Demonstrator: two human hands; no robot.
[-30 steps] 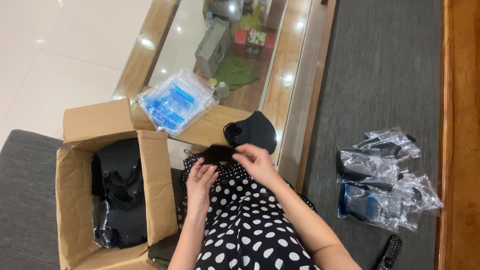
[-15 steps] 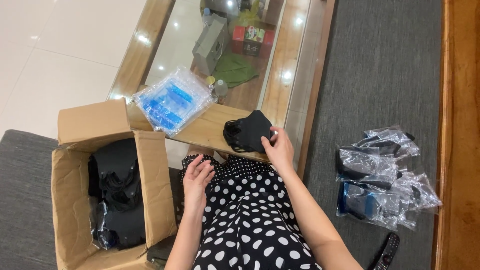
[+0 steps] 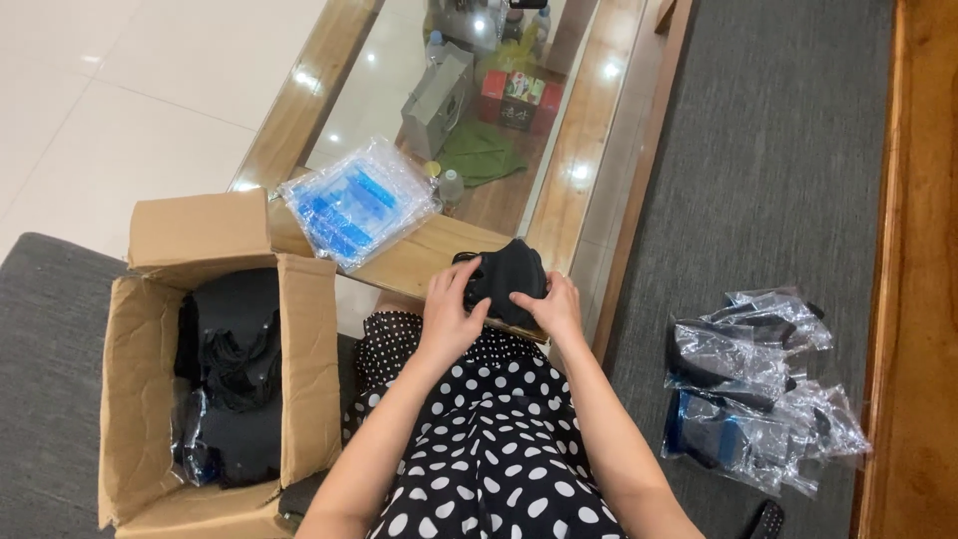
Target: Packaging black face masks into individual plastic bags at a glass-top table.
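A black fabric piece (image 3: 507, 274) lies on the near corner of a wooden table with a glass top (image 3: 419, 262). My left hand (image 3: 451, 311) grips its left edge and my right hand (image 3: 555, 307) holds its right side, both at the table's front edge. A stack of clear plastic bags with blue print (image 3: 354, 200) sits on the table to the left of my hands. My lap in a black dress with white dots (image 3: 489, 439) is below.
An open cardboard box (image 3: 150, 399) with several black items stands at my left on a grey seat. Bagged black items (image 3: 758, 389) lie in a pile on the grey carpet at the right. Boxes and bottles show under the glass top.
My left hand rose from my lap to the black piece on the table; both hands now hold it. The view shifted slightly.
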